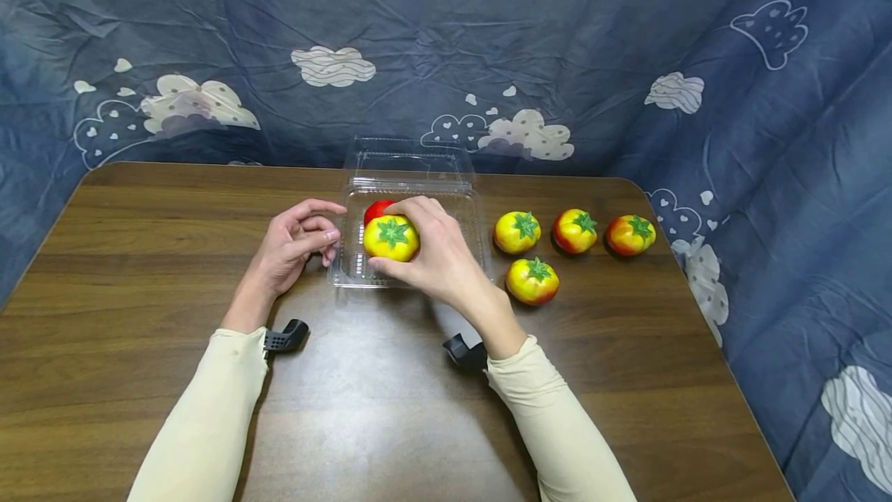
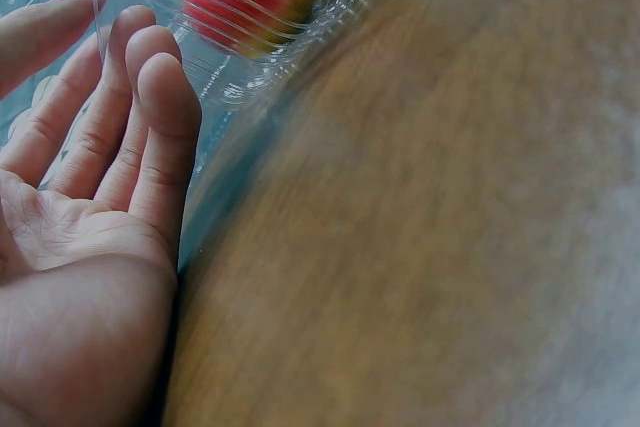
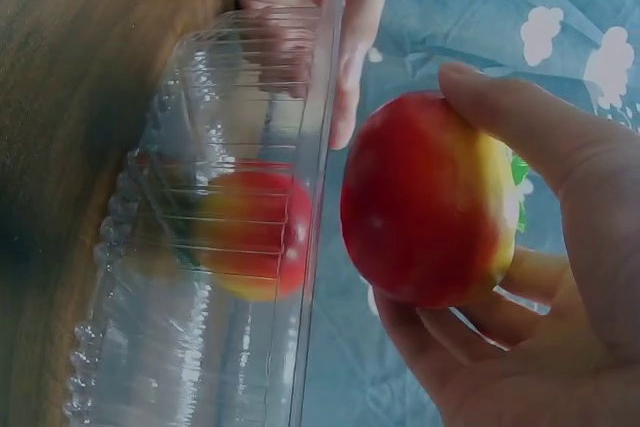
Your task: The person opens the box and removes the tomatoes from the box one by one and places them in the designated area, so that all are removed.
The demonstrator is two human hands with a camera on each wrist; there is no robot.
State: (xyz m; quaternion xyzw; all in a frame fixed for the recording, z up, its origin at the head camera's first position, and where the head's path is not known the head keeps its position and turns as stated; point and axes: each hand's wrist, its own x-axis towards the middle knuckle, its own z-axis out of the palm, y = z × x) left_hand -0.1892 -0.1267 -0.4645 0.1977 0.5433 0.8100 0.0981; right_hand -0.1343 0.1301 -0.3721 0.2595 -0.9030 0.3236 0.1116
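Note:
My right hand [image 1: 446, 254] grips a yellow-and-red toy tomato [image 1: 392, 238] with a green star-shaped top, thumb on the near side and fingers on the far side. In the right wrist view this tomato [image 3: 425, 207] is above the rim of the clear plastic clamshell box [image 1: 362, 283]. Another tomato [image 3: 262, 232], red with some yellow, lies inside the box, partly hidden in the head view. By the box's left wall is my left hand [image 1: 291, 242], fingers loosely bent and holding nothing. Whether it touches the wall I cannot tell.
Right of the box, several similar tomatoes stand on the wooden table [image 1: 174, 254]: three in a back row, including a middle one [image 1: 574, 231], and one nearer tomato [image 1: 533, 281]. The box's lid [image 1: 411, 157] stands raised against the blue curtain [image 1: 390, 29].

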